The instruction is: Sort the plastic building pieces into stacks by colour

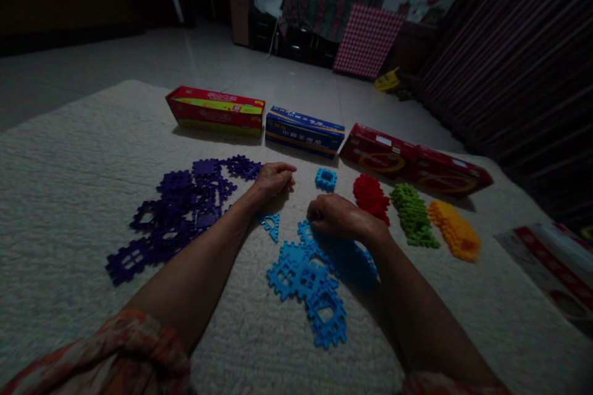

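Over the pale mat, my left hand [275,180] reaches past the purple toothed building pieces [176,210], fingers loosely stretched and nothing seen in them. A blue triangular piece [271,225] lies just below it. My right hand [336,215] is closed, its fingers curled down on a blue toothed building piece [306,232] at the top of the blue pile [296,271]; the fingertips are partly hidden. This hand and its forearm shade part of the pile. Beyond it, a small stack of blue square pieces [326,179] stands apart.
To the right are stacks of red pieces [371,197], green pieces [414,215] and yellow pieces [454,229]. A red-and-yellow box [217,112], a blue box [304,131] and dark red boxes [412,160] line the far side of the mat [83,154]. A printed package [551,265] lies at far right.
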`<state>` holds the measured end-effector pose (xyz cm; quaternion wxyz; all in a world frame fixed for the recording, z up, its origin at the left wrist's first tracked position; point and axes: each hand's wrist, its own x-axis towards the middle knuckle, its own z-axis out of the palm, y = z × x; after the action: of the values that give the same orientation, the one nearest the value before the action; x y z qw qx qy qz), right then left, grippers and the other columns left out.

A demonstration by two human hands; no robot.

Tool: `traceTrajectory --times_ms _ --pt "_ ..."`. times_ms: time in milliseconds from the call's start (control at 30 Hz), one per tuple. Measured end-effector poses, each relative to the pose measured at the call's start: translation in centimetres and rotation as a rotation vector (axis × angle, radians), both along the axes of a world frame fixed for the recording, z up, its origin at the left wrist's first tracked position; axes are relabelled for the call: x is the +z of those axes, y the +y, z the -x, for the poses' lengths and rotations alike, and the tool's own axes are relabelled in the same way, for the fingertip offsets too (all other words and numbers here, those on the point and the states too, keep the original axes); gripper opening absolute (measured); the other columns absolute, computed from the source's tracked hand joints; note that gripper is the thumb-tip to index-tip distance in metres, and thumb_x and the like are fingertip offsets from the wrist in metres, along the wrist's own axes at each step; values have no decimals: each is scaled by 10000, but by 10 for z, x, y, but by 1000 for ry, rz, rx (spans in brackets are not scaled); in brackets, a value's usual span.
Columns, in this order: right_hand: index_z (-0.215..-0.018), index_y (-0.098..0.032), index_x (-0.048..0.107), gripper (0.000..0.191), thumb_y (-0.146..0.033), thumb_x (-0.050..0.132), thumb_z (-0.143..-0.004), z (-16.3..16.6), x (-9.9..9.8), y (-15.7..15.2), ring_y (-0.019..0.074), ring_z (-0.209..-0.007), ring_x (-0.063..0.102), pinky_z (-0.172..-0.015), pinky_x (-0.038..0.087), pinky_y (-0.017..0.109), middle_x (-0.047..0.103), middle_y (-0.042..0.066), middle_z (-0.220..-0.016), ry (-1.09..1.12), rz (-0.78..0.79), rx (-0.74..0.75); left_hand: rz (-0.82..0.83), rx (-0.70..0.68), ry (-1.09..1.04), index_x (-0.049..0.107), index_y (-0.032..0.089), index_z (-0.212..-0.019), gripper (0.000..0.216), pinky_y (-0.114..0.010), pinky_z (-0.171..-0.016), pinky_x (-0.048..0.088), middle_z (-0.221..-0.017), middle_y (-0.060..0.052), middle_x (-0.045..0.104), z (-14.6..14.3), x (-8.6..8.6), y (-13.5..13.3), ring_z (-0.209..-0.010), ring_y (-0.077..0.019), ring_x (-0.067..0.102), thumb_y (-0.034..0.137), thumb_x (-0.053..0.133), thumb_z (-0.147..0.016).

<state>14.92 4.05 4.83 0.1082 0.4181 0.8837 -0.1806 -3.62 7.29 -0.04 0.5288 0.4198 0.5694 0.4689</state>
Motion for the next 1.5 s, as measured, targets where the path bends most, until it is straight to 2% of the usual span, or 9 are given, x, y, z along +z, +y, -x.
traceTrajectory --times_ms 100,300,400,500,633,933,1200,1367,1500 --pt "-937 -161 773 223 -114 621 -782 -3 -1 3 191 -818 680 -715 449 250 778 90 -933 36 26 17 4 3 -1 691 105 -1022 260 -171 -427 359 -612 24 636 0 2 -1 -419 -62 528 24 561 -812" --pt "-892 -162 721 175 -104 599 -783 -16 6 9 135 -682 617 -616 433 222 730 31 -815 160 182 -114 15 7 -17 683 105 -1012 264 -180 -424 360 -612 29 634 0 6 -3 -406 -57 510 14 547 -805" --pt "-954 -168 703 177 -138 599 -813 -20 12 11 129 -667 589 -626 433 230 693 11 -794 332 98 -151 16 1 -12 685 106 -1012 263 -186 -426 364 -616 29 634 0 5 -2 -416 -63 520 19 542 -808" --pt "-934 -172 679 134 -143 603 -827 -20 13 13 134 -710 581 -666 428 243 673 19 -834 464 -99 -162 10 -8 -5 692 113 -1012 265 -185 -434 364 -619 26 642 1 3 -1 -438 -70 540 27 556 -801" --pt "-856 -180 647 172 -46 585 -768 -15 6 12 150 -761 559 -695 402 259 649 38 -880 333 -248 -166 16 -7 -1 699 111 -1019 270 -189 -448 367 -612 18 643 2 2 0 -442 -72 538 22 550 -812" --pt "-1124 -198 622 386 -134 705 -753 -16 2 6 217 -979 599 -822 456 304 615 83 -1137 171 -60 -143 10 -11 -26 679 109 -989 244 -190 -449 379 -613 26 629 1 6 -3 -431 -68 538 0 516 -844" --pt "-1122 -196 623 360 -148 678 -770 -17 -13 10 229 -1028 583 -904 460 345 603 92 -1149 209 -79 -81 10 -13 -29 686 113 -981 246 -184 -453 373 -621 22 647 1 8 -5 -451 -69 544 9 555 -800" --pt "-1195 -208 583 364 -160 601 -835 -26 -10 26 259 -1113 559 -969 452 401 588 112 -1218 388 -330 -100 -10 -21 -3 703 113 -992 234 -190 -449 362 -644 7 654 3 1 0 -456 -68 537 34 573 -815" --pt "-1148 -213 591 323 -150 581 -831 -31 -17 38 304 -1173 534 -1011 434 463 582 134 -1243 386 -467 -197 -4 -15 7 709 107 -1020 256 -195 -458 381 -643 4 655 3 0 0 -459 -71 540 37 567 -819"
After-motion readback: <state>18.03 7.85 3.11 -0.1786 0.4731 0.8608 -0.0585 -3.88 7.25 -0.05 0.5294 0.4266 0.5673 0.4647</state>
